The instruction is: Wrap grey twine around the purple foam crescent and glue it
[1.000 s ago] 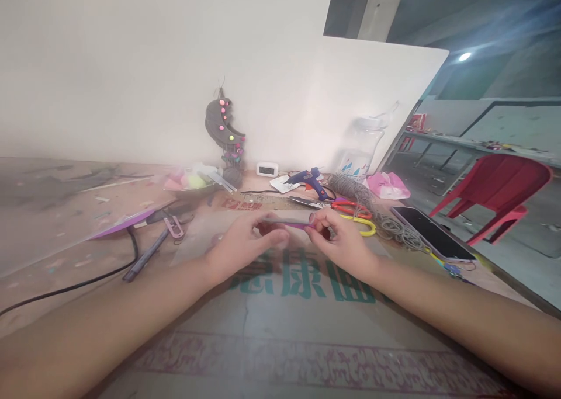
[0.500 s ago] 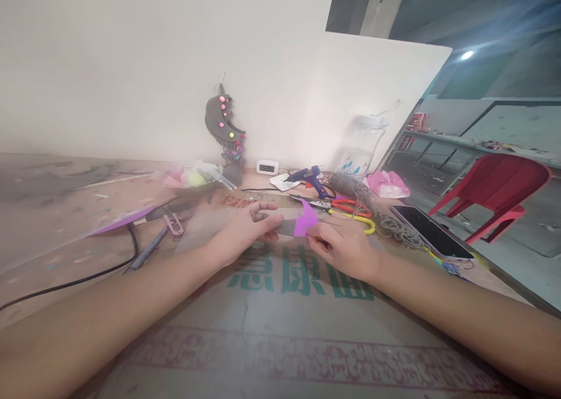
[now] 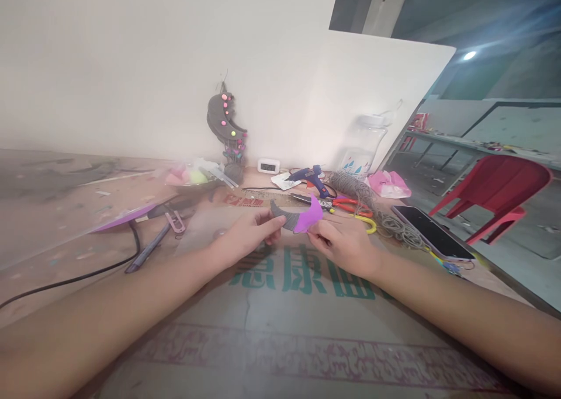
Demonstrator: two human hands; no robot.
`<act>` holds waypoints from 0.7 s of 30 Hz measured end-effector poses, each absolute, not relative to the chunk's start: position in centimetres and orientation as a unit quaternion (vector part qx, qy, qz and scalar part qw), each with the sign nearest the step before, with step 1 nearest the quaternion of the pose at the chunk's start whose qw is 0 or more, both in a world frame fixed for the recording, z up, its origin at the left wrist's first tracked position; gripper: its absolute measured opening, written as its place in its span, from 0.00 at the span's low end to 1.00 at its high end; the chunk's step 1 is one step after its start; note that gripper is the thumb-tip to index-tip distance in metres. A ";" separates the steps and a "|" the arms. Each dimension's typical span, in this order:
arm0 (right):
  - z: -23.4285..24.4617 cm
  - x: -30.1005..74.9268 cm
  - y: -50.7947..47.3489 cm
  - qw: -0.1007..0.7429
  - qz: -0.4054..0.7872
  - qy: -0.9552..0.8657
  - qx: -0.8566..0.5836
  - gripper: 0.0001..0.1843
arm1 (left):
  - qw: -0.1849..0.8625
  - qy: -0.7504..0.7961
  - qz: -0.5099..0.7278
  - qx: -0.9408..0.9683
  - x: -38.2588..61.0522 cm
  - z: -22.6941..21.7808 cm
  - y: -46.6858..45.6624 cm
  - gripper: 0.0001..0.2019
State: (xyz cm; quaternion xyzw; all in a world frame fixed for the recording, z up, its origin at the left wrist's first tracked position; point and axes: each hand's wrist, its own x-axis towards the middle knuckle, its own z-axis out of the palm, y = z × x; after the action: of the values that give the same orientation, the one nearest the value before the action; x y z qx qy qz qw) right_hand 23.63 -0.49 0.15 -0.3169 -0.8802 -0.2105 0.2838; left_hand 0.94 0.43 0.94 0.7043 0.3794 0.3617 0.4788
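A small crescent moon shape [image 3: 309, 215] is held between my hands above the printed board. Its right part is bare purple; its left part is wound with grey yarn [image 3: 290, 222], and the grey tip points up. My left hand [image 3: 248, 235] pinches the wound part between thumb and fingers. With its fingers curled in, my right hand [image 3: 346, 244] grips the lower edge of the purple part. A thin grey strand seems to run by the right fingers, but its path there is hard to make out.
Behind my hands lie a blue glue gun [image 3: 312, 180], orange-handled pliers [image 3: 350, 206], yellow-handled scissors [image 3: 366, 224] and grey yarn [image 3: 350, 186]. A phone [image 3: 432, 231] is at right. A bottle [image 3: 362, 145], a clock [image 3: 268, 166] and a decorated grey moon [image 3: 219, 118] stand near the wall.
My left fingers have shifted lower on the crescent, so its grey tip now shows. The crescent has turned slightly, its purple point rising. My right hand stays nearly in place.
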 end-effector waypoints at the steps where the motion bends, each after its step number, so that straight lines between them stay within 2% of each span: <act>1: 0.2 23.6 -0.6 0.280 -0.211 -0.885 -0.307 0.09 | 0.471 0.383 0.372 0.703 0.9 0.9 0.5 0.16; 3: 0.3 23.4 -0.9 0.284 -0.192 -0.891 -0.297 0.04 | 0.451 0.397 0.393 0.697 0.8 0.7 0.7 0.15; 5: 0.5 23.2 -1.3 0.307 -0.140 -0.888 -0.312 0.04 | 0.431 0.415 0.412 0.687 0.6 0.4 1.0 0.14; 12: 1.0 23.1 0.0 0.504 0.166 -0.707 -0.467 0.11 | 0.415 0.426 0.426 0.681 0.3 0.0 1.5 0.14; 16: 1.1 23.3 1.1 0.499 0.289 -0.678 -0.457 0.16 | 0.413 0.416 0.421 0.692 0.3 -0.2 1.5 0.15; 21: 1.0 22.9 0.3 0.458 0.280 -0.696 -0.476 0.18 | 0.400 0.429 0.388 0.711 0.4 -0.3 1.5 0.17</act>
State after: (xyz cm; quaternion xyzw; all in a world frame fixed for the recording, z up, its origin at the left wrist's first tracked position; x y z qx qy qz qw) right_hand 22.92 0.28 0.99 -0.4761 -0.6964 0.2801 0.4582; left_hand 0.38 1.50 -0.25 0.7111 0.4290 0.3877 0.3999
